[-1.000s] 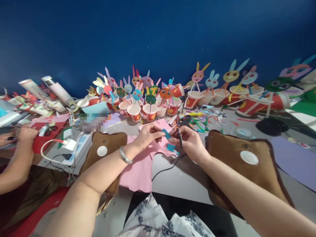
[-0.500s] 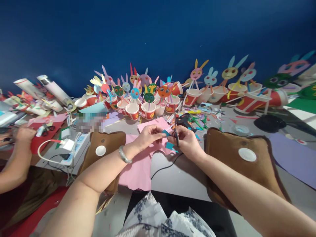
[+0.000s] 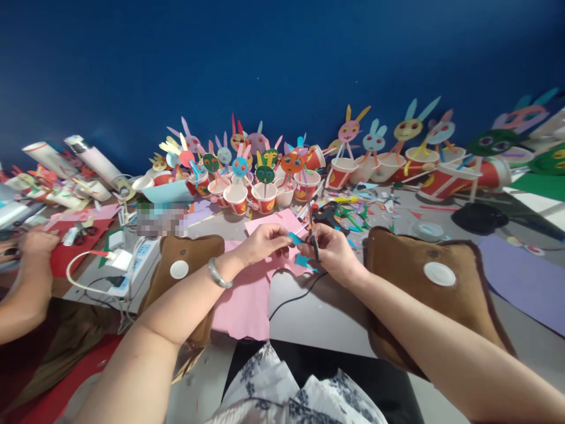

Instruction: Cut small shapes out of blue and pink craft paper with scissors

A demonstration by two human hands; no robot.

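Observation:
My left hand pinches a small piece of blue paper between thumb and fingers. A pair of scissors is gripped in my right hand, its blades pointing up and away. Both hands are close together, and the blue paper lies beside the scissors. Below them, another blue paper scrap rests on a sheet of pink paper. Part of the scissors' handle is hidden by my right fingers.
Paper cups with rabbit faces line the back by the blue wall. Brown cushions lie on either side of my arms. Coloured scraps and a black glue gun are beyond my hands. A co-worker's hand is at left.
My hands stay nearly in place, with the blue paper shifted and tilted slightly between my left fingers. The whole view has moved a little.

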